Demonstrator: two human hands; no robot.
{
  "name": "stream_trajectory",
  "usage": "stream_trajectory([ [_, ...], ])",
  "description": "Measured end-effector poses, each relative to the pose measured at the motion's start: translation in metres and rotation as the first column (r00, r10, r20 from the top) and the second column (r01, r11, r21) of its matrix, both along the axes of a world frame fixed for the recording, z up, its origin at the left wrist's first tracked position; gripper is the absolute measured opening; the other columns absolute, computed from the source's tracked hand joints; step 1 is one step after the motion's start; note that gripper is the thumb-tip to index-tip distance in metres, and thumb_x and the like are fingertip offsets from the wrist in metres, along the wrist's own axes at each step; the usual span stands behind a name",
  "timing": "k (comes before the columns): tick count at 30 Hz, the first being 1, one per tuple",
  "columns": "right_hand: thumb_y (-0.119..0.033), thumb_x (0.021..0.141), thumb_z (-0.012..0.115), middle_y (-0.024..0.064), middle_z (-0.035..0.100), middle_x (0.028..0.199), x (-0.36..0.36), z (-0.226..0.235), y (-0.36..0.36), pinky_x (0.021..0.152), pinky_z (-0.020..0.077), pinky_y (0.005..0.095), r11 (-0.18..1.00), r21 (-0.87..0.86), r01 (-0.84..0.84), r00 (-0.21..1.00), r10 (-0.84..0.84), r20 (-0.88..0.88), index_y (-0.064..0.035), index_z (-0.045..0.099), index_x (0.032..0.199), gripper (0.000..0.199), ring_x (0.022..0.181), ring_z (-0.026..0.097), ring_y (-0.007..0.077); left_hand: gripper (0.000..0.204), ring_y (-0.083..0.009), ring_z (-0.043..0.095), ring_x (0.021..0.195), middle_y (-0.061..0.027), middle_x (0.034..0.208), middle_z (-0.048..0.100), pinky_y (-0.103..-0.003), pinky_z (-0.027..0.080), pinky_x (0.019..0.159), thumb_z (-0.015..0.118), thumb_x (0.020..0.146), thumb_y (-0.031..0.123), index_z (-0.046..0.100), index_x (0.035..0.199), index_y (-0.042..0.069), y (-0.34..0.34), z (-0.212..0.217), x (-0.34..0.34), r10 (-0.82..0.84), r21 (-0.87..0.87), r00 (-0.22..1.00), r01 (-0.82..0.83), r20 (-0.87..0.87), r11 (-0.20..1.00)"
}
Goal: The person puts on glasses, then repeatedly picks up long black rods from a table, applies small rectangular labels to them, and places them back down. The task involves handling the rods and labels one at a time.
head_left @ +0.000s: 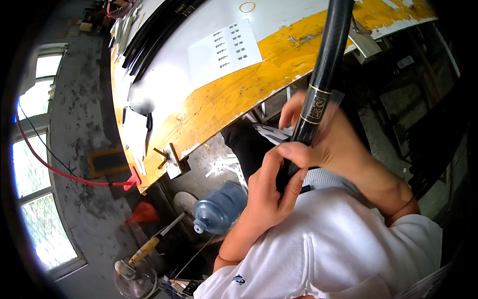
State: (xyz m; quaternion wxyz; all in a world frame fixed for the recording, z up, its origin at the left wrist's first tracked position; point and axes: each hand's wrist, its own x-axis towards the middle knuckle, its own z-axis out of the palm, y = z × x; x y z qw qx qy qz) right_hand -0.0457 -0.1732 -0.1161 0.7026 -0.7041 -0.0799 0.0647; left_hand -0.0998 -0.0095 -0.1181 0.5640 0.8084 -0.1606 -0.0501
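Observation:
A thick glossy black pole [330, 55] with a gold-ringed emblem band [314, 105] slants from the top of the view down to my hands in front of my chest. Closed round its lower end is my left hand [271, 187], thumb and fingers pressed together. My right hand [332, 144] wraps the pole just above, slightly blurred, its fingertips showing past the far side and its thumb lying in front. A thin see-through strip [334, 105] stands out beside the emblem band; how it is attached is unclear.
Ahead stands a worn yellow-and-white table [194, 117] bearing a printed sheet [226, 52], a bundle of black poles [158, 37] and a ring [247, 7]. A metal clamp [172, 162] juts from its edge. Below are a water jug [221, 207] and a fan [135, 279].

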Motion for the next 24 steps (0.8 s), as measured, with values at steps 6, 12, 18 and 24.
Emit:
stream_trajectory([
  [6, -0.022, 0.069, 0.075, -0.0052, 0.048, 0.076, 0.035, 0.035, -0.044, 0.060, 0.0354, 0.0202, 0.962, 0.216, 0.169, 0.981, -0.185, 0.056, -0.0034, 0.054, 0.100, 0.042, 0.069, 0.044, 0.0025, 0.037, -0.0050, 0.041, 0.049, -0.0033, 0.070, 0.052, -0.020, 0.031, 0.045, 0.063, 0.093, 0.014, 0.045, 0.118, -0.008, -0.005, 0.007, -0.007, -0.162, -0.290, 0.925, 0.060, -0.343, 0.955],
  [12, -0.017, 0.066, 0.079, -0.0071, 0.040, 0.069, 0.011, 0.017, -0.034, 0.063, 0.0350, 0.0203, 0.992, -0.082, 0.096, 0.991, -0.088, 0.098, -0.0050, 0.054, 0.106, 0.049, 0.065, 0.042, 0.0046, 0.039, -0.0150, 0.047, 0.059, -0.0070, 0.067, 0.049, -0.025, 0.039, 0.055, 0.071, 0.086, 0.005, 0.051, 0.118, -0.007, -0.015, 0.001, -0.003, 0.006, 0.125, 0.999, -0.011, 0.044, 0.992],
  [18, -0.015, 0.074, 0.076, -0.0072, 0.043, 0.067, 0.011, 0.007, -0.035, 0.059, 0.0356, 0.0201, 0.972, 0.168, 0.164, 0.987, -0.160, -0.034, -0.0025, 0.056, 0.101, 0.036, 0.061, 0.041, 0.0023, 0.038, -0.0194, 0.052, 0.060, -0.0108, 0.075, 0.055, -0.027, 0.043, 0.057, 0.072, 0.085, 0.003, 0.053, 0.116, -0.005, -0.024, 0.002, 0.001, 0.004, 0.126, 0.993, -0.018, 0.114, 0.992],
  [24, -0.014, 0.074, 0.078, -0.0037, 0.051, 0.067, -0.024, -0.003, -0.056, 0.055, 0.0378, 0.0220, 0.981, 0.107, 0.162, 0.973, -0.177, 0.150, -0.0055, 0.059, 0.083, 0.023, 0.061, 0.047, 0.0043, 0.043, -0.0275, 0.065, 0.076, -0.0160, 0.093, 0.065, -0.031, 0.051, 0.072, 0.075, 0.082, 0.009, 0.053, 0.116, -0.003, -0.035, -0.003, 0.011, -0.159, 0.089, 0.986, 0.155, 0.040, 0.984],
])
